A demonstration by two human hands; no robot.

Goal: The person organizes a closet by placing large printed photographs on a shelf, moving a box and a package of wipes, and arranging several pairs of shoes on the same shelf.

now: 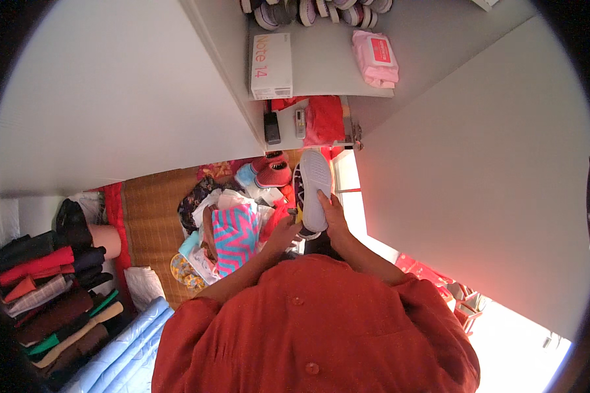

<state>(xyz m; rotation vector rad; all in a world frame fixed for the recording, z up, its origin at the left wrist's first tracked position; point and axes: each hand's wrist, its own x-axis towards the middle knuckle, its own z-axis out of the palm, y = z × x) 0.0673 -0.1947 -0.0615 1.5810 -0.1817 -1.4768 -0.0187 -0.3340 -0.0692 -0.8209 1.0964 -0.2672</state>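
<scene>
A shoe with a white sole (pixel 315 177) and a dark patterned upper is held up before me, its sole turned towards the camera. Across the heel half of that sole lies the thumb of my right hand (pixel 333 218), whose fingers are hidden behind the shoe. My left hand (pixel 284 235) grips the shoe's other side near the heel, by a yellow patch. Another pale rim shows below the heel; whether it belongs to a second shoe I cannot tell. Just beyond the hands, a pair of red knitted shoes (pixel 274 173) rests on the heap.
Open cabinet doors (pixel 472 157) flank me. Shelves hold several shoes (pixel 307 12), a white box (pixel 272 64), a pink wipes pack (pixel 376 58), a remote control (pixel 300 123) and red cloth (pixel 324 118). Heaped clothes (pixel 236 231) lie low left, near stacked folded clothes (pixel 54 304).
</scene>
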